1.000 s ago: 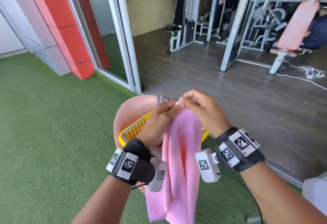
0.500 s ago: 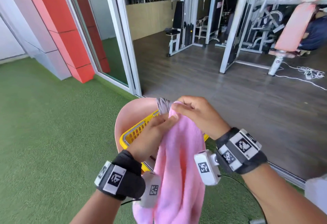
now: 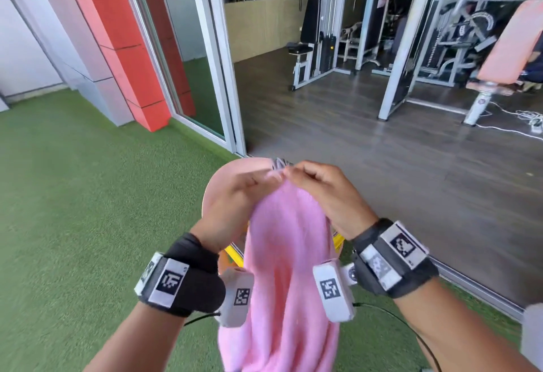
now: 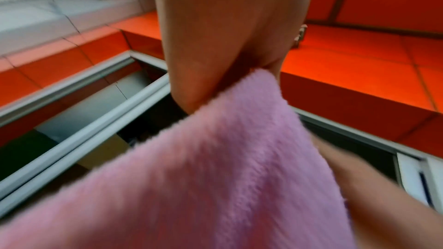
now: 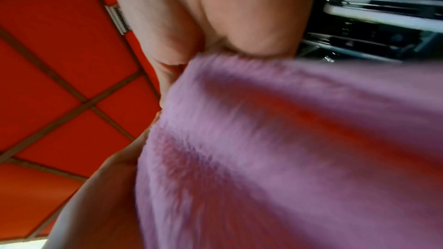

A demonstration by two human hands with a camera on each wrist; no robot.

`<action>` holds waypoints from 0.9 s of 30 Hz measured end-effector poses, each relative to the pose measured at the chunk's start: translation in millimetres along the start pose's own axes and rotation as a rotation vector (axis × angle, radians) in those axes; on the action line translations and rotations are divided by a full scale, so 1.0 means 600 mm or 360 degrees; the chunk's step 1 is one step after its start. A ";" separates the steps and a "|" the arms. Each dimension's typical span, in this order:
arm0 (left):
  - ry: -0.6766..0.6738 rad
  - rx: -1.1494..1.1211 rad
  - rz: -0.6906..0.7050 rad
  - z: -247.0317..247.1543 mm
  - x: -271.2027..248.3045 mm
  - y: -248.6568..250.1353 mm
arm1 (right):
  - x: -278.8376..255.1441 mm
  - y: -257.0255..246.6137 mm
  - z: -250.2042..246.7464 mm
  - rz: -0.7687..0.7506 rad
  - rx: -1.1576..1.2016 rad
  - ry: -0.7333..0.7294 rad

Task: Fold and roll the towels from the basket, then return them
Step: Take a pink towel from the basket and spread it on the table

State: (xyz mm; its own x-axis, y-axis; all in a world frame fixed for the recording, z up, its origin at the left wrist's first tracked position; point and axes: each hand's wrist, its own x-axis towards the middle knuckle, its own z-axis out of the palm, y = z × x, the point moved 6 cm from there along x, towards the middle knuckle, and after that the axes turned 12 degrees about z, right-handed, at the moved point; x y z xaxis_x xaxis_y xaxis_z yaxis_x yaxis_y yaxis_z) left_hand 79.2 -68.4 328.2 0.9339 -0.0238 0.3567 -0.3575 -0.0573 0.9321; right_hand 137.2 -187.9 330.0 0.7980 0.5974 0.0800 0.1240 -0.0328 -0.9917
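A pink towel (image 3: 289, 268) hangs lengthwise in front of me, held by its top edge. My left hand (image 3: 271, 178) and right hand (image 3: 289, 172) pinch that edge side by side, fingertips almost touching. In the left wrist view my thumb and fingers (image 4: 191, 90) clamp the pink towel (image 4: 215, 177). The right wrist view shows the same pinch (image 5: 182, 75) on the pink towel (image 5: 287, 158). The yellow basket (image 3: 234, 251) is almost wholly hidden behind the towel. A grey striped towel (image 3: 277, 163) peeks out just past my fingertips.
The basket sits on a round pink surface (image 3: 235, 170) on green artificial turf (image 3: 88, 224). A sliding door frame (image 3: 223, 77) and its floor track lie just beyond. Gym machines (image 3: 323, 39) stand on the dark wood floor inside.
Both hands have risen with the towel. My left hand has slid back up to the top edge beside the right. The towel now covers more of the basket.
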 end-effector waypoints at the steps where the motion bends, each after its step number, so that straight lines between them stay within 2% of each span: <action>1: 0.0147 -0.0052 0.0057 -0.017 0.006 0.009 | -0.004 0.019 0.006 0.0069 -0.0002 -0.0028; 3: 0.0385 -0.0116 0.0116 -0.045 0.007 0.015 | -0.024 0.056 0.020 0.0209 0.0068 -0.0135; 4: 0.0434 -0.0117 0.0114 -0.049 0.002 0.013 | -0.030 0.065 0.019 0.0235 0.0109 -0.0143; 6: 0.0355 -0.0097 0.0054 -0.033 -0.013 0.002 | -0.024 0.048 0.001 0.0138 0.0135 -0.0041; 9: -0.0007 -0.0026 -0.0074 0.019 -0.029 -0.012 | -0.001 -0.020 -0.017 -0.0034 0.0006 0.0062; 10: -0.0038 0.0000 -0.0041 0.025 -0.028 -0.006 | 0.003 -0.032 -0.013 -0.0056 -0.0026 0.0049; 11: 0.0004 -0.0007 0.0022 0.022 -0.022 0.006 | 0.004 -0.032 -0.006 -0.0062 -0.0029 0.0020; 13: 0.0231 -0.0104 0.0142 -0.008 -0.009 0.027 | -0.005 -0.003 0.009 0.0025 0.0002 -0.0051; 15: 0.0434 -0.0156 0.0175 -0.041 -0.005 0.027 | -0.020 0.030 0.021 0.0149 0.0019 -0.0155; 16: 0.0461 -0.0121 0.0151 -0.047 -0.008 0.019 | -0.024 0.035 0.020 0.0147 -0.0006 -0.0161; 17: 0.0412 -0.0067 0.0112 -0.043 -0.012 0.009 | -0.021 0.029 0.013 0.0111 -0.0029 -0.0138; 20: 0.0084 0.0004 -0.0012 0.007 -0.026 -0.009 | -0.003 -0.029 -0.005 -0.0071 -0.0025 -0.0042; 21: 0.0049 0.0012 -0.0009 0.014 -0.026 -0.005 | 0.002 -0.043 -0.004 -0.0115 -0.0024 -0.0045; 23: 0.0187 -0.0026 0.0082 -0.003 -0.016 0.014 | 0.003 -0.035 0.008 -0.0116 -0.0041 -0.0085; 25: 0.0341 -0.0049 0.0157 -0.036 -0.005 0.029 | -0.009 0.004 0.021 -0.0002 -0.0034 -0.0177; 27: 0.0361 -0.0016 0.0161 -0.049 -0.007 0.027 | -0.018 0.030 0.023 0.0075 -0.0069 -0.0218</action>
State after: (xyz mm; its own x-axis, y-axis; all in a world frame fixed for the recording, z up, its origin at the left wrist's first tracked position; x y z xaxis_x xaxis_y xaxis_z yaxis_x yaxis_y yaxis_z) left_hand 69.7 -40.1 343.6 0.8702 0.1956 0.4522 -0.4504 -0.0561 0.8911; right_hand 122.6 -184.3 309.8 0.7161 0.6978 0.0160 0.1157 -0.0961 -0.9886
